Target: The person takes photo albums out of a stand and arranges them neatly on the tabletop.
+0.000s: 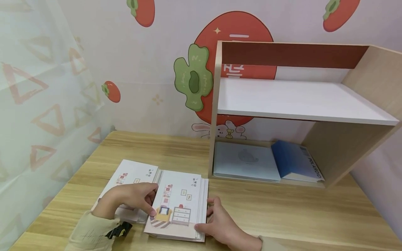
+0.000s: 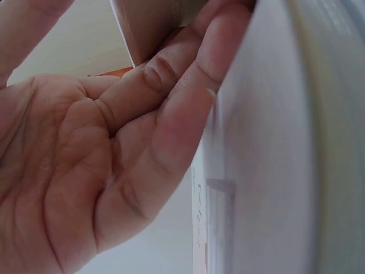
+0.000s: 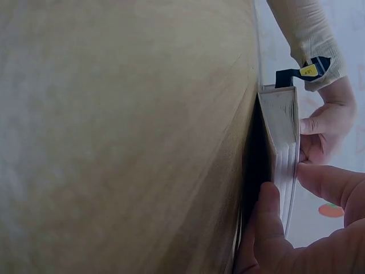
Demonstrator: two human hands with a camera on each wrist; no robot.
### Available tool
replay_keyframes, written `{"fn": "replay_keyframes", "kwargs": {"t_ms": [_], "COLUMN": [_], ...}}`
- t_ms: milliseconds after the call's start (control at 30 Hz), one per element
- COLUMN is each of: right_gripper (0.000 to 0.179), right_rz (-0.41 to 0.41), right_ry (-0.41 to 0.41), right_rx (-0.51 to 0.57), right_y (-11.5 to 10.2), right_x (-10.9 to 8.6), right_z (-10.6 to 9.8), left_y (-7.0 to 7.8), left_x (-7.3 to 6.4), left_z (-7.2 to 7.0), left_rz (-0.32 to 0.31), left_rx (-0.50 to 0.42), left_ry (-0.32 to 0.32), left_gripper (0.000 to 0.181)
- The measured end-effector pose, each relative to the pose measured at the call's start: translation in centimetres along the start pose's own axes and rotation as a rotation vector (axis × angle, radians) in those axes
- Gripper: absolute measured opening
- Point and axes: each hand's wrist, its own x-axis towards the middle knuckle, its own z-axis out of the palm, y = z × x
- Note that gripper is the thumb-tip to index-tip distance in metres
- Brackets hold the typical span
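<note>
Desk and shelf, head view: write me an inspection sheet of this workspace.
Surface: wood-grain desk.
Job's things: left book and right book, white, illustrated, side by side; each could be a stack.
Clutter: nothing seen.
Hands: left hand and right hand hold the right book at opposite edges, thumbs on its cover.
Cables: nothing seen; black device at the left wrist.
Surroundings: shelf unit, pale-blue book and darker blue book on its lower level; fruit-print backdrop.

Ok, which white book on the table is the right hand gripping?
The white book on the right, drawers picture visible; the right hand pinches its right edge. The white book on the left lies apart from that hand.
</note>
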Motion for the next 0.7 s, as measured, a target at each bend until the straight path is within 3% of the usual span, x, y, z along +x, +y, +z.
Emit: {"fn": "replay_keyframes", "kwargs": {"t_ms": [267,400,567,700], "right_gripper": [0.085,0.090,0.086,0.075], "right_rz": [0.030,0.042,0.021,0.011], "right_ry": [-0.054,-0.093,-0.155,-0.197], "right_rx": [-0.113,-0.107,-0.092,-0.089], "right_y": [-1.0,-1.4,-1.4,-1.4], "right_x": [0.4,0.5,0.4,0.6], "right_z": [-0.8,-0.9,-1.7,-2.6], "left_y": [0.5,0.5,0.2,0.4], "left_x": [0.1,0.0,-0.2,-0.4], "left_z": [0.2,0.1,-0.1,-0.2], "left_rz": [-0.071,-0.087,-0.020,0.035], "left_rx": [0.059,0.071,0.125,0.193], "left_ry": [0.023,0.027,0.041,0.100], "left_gripper": [0.040,0.040,0.042,0.049]}}
